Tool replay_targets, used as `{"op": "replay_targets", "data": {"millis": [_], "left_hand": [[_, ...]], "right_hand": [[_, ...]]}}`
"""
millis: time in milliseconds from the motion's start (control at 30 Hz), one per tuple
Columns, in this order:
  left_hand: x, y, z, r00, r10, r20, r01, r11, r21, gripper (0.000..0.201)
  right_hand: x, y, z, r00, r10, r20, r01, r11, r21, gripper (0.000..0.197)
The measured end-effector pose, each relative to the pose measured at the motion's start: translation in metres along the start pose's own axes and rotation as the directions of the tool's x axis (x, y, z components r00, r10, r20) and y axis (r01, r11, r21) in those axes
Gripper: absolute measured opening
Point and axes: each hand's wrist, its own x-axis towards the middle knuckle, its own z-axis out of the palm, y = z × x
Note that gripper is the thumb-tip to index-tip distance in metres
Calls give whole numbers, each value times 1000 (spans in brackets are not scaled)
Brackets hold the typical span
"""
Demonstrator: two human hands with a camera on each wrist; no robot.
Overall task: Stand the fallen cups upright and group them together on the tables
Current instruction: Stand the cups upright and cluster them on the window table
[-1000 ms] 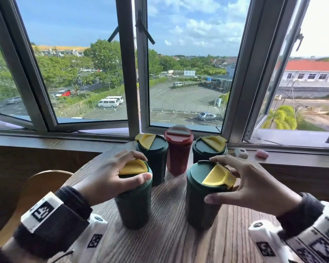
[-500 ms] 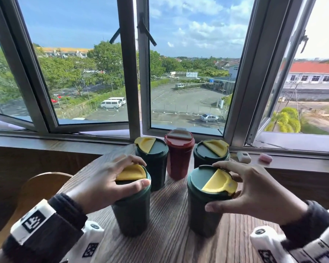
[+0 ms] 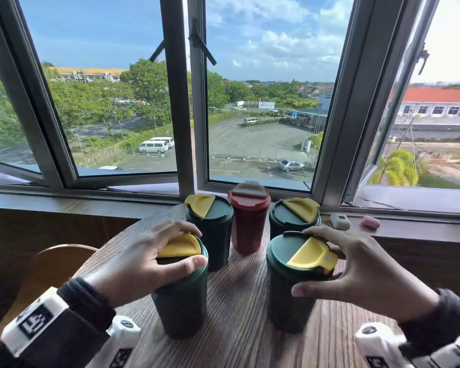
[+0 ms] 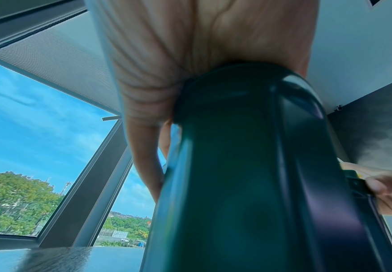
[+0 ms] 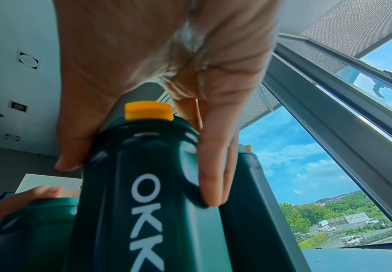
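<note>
Several lidded cups stand upright on the round wooden table point(image 3: 237, 309). At the back are a green cup point(image 3: 210, 235), a red cup point(image 3: 248, 224) and another green cup point(image 3: 290, 217), all with lids on. My left hand point(image 3: 144, 261) grips the rim of the front left green cup point(image 3: 181, 301) from above; the left wrist view shows that cup point(image 4: 248, 174) under my palm. My right hand point(image 3: 356, 269) holds the lid edge of the front right green cup point(image 3: 290, 296), fingers curled round it. The right wrist view shows this cup point(image 5: 143, 193) with white lettering.
A window sill point(image 3: 409, 229) behind the table carries a small white object point(image 3: 340, 221) and a pink one point(image 3: 371, 222). A wooden chair back point(image 3: 51, 264) stands at the left. Open windows look out on a car park.
Both hands keep their grips on the two front cups. The cups sit slightly lower in view as the head camera shifted; no clear movement of the cups across the table.
</note>
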Motion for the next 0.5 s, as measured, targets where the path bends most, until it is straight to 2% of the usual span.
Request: {"op": "replay_targets", "data": {"millis": [200, 300, 367, 500], "left_hand": [[-1, 3, -6, 998, -63, 24, 62, 998, 10, 63], [-6, 7, -14, 996, -79, -31, 82, 991, 107, 73], [-11, 13, -21, 987, -149, -54, 156, 972, 175, 85], [-21, 32, -27, 961, -275, -16, 255, 866, 431, 100]], "right_hand": [[-4, 2, 4, 1000, 19, -14, -20, 1000, -11, 104], [-6, 4, 7, 999, 14, -30, -14, 1000, -14, 105], [-6, 4, 8, 1000, 7, -29, -7, 1000, -1, 107], [-6, 6, 10, 999, -5, -37, 6, 1000, 27, 108]]}}
